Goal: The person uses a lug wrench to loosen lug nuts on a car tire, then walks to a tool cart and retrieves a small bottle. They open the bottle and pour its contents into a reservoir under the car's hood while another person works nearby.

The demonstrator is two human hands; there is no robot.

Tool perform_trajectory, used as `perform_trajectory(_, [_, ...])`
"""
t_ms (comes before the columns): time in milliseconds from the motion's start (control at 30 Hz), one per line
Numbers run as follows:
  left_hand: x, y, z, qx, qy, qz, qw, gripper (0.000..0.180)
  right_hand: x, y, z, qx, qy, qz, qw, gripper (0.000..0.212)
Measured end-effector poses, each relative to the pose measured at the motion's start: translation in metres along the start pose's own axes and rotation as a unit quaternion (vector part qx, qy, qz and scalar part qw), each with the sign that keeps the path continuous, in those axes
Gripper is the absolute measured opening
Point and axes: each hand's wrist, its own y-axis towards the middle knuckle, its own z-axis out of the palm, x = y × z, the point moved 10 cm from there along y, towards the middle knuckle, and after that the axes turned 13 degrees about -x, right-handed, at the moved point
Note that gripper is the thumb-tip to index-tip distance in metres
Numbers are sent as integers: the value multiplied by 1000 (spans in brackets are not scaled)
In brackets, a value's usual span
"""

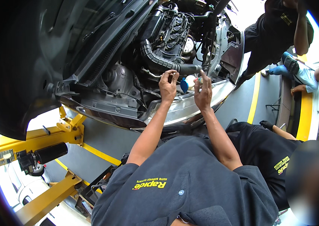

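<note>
Both hands are raised into the engine bay: the left hand (168,84), fingers curled narrowly at the ribbed intake hose (163,63), whose long axis runs across above it, while the right hand (203,91), nearer the blue cap (184,85), is seen loosely open

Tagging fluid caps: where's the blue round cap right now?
Head view, centre: the blue round cap sits at the engine bay's front edge, between the left hand and right hand, below the black ribbed intake hose.

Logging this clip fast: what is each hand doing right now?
Left hand: fingers curled at the ribbed black hose; grip cannot be told.
Right hand: fingers extended, open, beside the blue cap.
</note>
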Motion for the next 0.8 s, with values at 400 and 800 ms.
perform_trajectory(400, [-2, -8, 16, 76, -62, 4, 995, 17, -10, 7, 7, 20, 19, 17, 999, 47])
perform_trajectory(800, [-2, -7, 17, 71, -8, 43, 997, 19, -11, 10, 16, 75, 14, 13, 997, 45])
